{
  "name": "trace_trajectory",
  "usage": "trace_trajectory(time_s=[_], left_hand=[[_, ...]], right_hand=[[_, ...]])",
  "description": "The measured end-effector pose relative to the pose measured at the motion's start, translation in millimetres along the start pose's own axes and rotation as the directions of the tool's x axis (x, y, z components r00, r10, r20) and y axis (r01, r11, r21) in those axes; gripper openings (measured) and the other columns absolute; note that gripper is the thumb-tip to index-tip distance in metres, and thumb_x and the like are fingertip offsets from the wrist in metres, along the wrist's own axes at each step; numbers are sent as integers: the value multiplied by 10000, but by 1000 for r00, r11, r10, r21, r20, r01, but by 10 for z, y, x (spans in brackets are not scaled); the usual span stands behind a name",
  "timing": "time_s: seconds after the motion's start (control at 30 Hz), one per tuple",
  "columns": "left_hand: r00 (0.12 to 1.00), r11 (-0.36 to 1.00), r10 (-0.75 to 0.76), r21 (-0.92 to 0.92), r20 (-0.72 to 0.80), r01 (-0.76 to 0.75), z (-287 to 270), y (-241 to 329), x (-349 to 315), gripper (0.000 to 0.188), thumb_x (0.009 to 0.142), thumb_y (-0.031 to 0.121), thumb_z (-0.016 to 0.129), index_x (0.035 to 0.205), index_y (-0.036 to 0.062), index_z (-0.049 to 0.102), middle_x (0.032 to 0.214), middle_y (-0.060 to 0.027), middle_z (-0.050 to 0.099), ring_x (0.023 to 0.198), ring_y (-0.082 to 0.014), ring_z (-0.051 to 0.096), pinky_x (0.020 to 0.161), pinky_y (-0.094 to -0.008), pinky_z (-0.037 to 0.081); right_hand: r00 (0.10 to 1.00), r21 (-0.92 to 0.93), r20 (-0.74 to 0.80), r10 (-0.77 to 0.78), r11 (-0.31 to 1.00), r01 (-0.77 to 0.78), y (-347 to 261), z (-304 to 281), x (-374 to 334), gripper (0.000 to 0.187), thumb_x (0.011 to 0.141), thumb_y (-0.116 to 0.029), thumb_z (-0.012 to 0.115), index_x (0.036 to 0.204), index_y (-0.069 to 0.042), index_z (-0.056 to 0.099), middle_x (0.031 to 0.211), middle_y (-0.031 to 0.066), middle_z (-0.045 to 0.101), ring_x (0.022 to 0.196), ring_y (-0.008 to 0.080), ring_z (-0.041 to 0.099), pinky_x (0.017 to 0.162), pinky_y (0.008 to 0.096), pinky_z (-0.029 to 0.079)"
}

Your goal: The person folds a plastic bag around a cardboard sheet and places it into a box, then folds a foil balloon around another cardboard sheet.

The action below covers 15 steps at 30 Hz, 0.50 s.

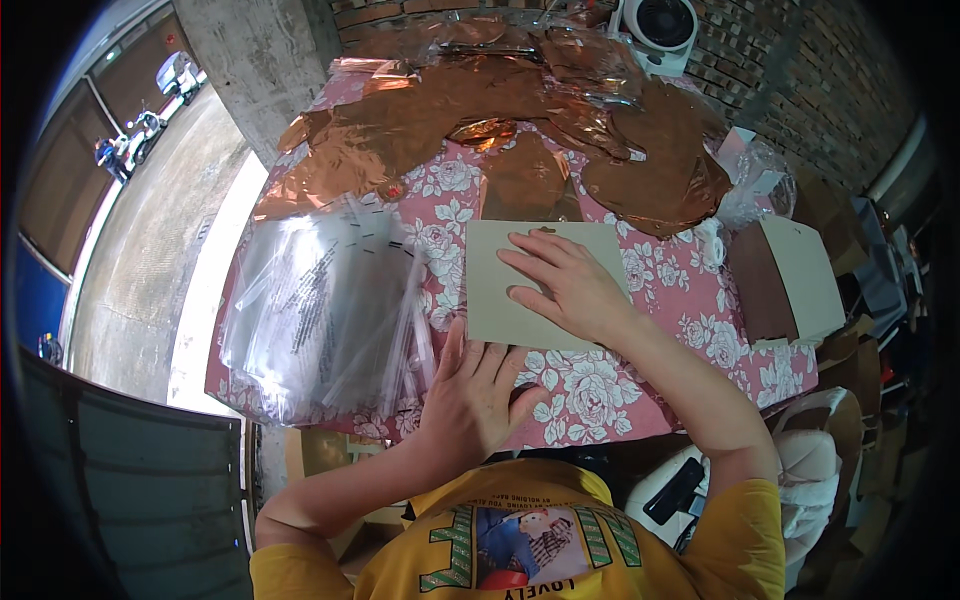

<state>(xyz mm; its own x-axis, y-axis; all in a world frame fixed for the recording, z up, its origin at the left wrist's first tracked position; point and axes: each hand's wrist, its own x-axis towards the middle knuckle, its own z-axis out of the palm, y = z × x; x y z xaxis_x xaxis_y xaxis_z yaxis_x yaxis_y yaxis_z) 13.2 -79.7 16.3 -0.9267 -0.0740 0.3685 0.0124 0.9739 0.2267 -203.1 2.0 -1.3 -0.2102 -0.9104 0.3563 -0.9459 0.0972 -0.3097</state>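
My right hand [560, 285] lies flat, fingers apart, on a beige sheet of card [490, 290] in the middle of the table. My left hand [475, 385] rests palm down on the flowered pink tablecloth [590, 390], just below the card's lower edge, with its fingers spread. Left of both hands lies a loose stack of clear plastic bags [320, 320]. Behind the card, a heap of copper-coloured foil pieces [520, 110] covers the far half of the table.
A white fan [660, 30] stands at the back by the brick wall. An open cardboard box [790, 275] sits at the table's right edge, with crumpled clear plastic [750, 185] behind it. A concrete pillar [260, 60] rises at the far left.
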Motion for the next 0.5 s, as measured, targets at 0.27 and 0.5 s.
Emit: trace_trajectory(time_s=[0.27, 0.5], left_hand=[[975, 963, -153, -196, 161, 183, -642, -218, 186, 117, 899, 184, 673, 945, 77, 665, 1007, -106, 692, 882, -310, 695, 756, -420, 557], [909, 874, -345, -273, 233, 402, -54, -1667, 1382, 368, 909, 316, 638, 1068, -15, 654, 1005, -312, 654, 997, -387, 676, 819, -489, 519]], right_hand=[[1000, -5, -8, 16, 1000, -16, 64, 30, -16, 503, 970, -423, 600, 1397, -160, 560, 1475, 99, 505, 1382, 329, 432, 1132, 454, 361], [999, -18, -18, -40, 999, 40, -8, 40, 47, 495, 966, -430, 596, 1376, -152, 573, 1482, 100, 500, 1382, 319, 437, 1129, 453, 367]])
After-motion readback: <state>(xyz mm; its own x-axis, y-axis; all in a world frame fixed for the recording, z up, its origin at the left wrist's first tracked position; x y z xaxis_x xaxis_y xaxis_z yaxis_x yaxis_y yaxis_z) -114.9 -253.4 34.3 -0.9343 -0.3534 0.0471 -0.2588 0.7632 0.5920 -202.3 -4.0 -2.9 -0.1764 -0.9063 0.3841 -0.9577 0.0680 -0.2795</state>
